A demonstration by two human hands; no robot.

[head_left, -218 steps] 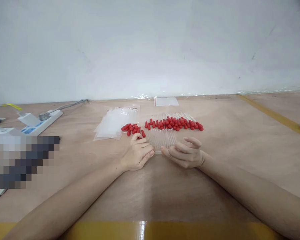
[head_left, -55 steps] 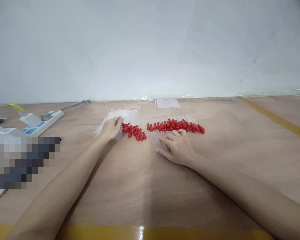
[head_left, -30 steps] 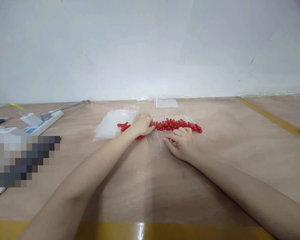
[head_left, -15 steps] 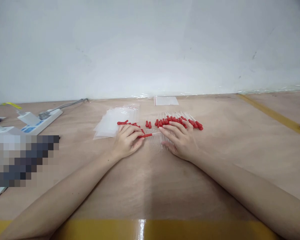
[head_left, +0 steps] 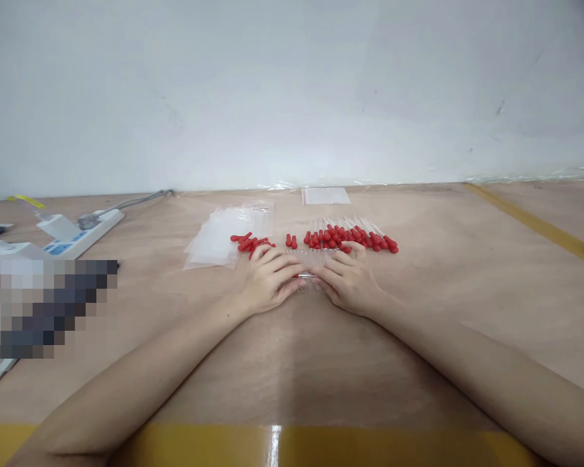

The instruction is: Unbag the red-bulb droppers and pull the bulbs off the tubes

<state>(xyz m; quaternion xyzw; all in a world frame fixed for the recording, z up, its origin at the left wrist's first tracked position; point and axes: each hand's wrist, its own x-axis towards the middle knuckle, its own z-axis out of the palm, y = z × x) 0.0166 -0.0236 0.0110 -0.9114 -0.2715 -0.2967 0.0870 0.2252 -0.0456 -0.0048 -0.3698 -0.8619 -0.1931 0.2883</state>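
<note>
My left hand (head_left: 269,280) and my right hand (head_left: 349,283) meet fingertip to fingertip on the brown table. Both pinch one dropper (head_left: 304,276) between them. A bit of its red bulb shows at my left fingertips, and the clear tube runs toward my right fingers. Under and behind the hands lie clear glass tubes (head_left: 314,259). A small heap of loose red bulbs (head_left: 250,241) lies just beyond my left hand. A row of red-bulbed droppers (head_left: 351,237) lies beyond my right hand.
A stack of clear plastic bags (head_left: 217,238) lies left of the bulbs, and one small bag (head_left: 326,195) by the wall. A white power strip (head_left: 81,232) with cables sits at the far left. Yellow tape (head_left: 224,446) marks the near edge.
My left hand went from the bag stack to the red bulbs, then drew back with one red-bulbed piece. Both hands have now closed together over it, nearer to me.
</note>
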